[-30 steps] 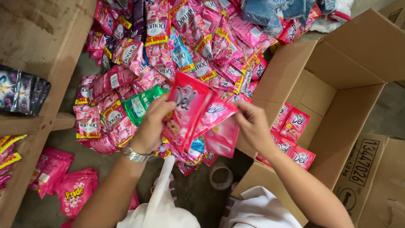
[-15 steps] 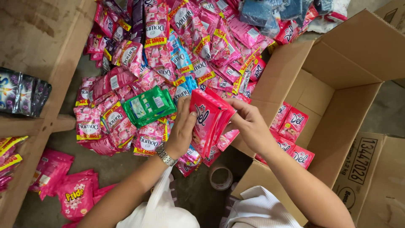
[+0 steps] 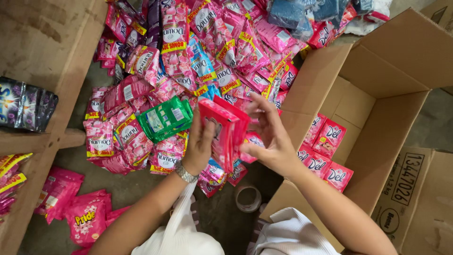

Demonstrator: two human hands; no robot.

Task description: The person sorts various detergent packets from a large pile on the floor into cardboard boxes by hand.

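- While both hands squeeze it mid-frame, the left hand (image 3: 200,146) and right hand (image 3: 273,141) are closed around a red sachet stack (image 3: 224,130).
- Looks light, floppy and slick; gripping the edges seems safest.

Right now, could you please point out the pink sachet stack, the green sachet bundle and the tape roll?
pink sachet stack (image 3: 225,130), head view, front face.
green sachet bundle (image 3: 165,119), head view, top face.
tape roll (image 3: 248,198), head view, ring's rim.
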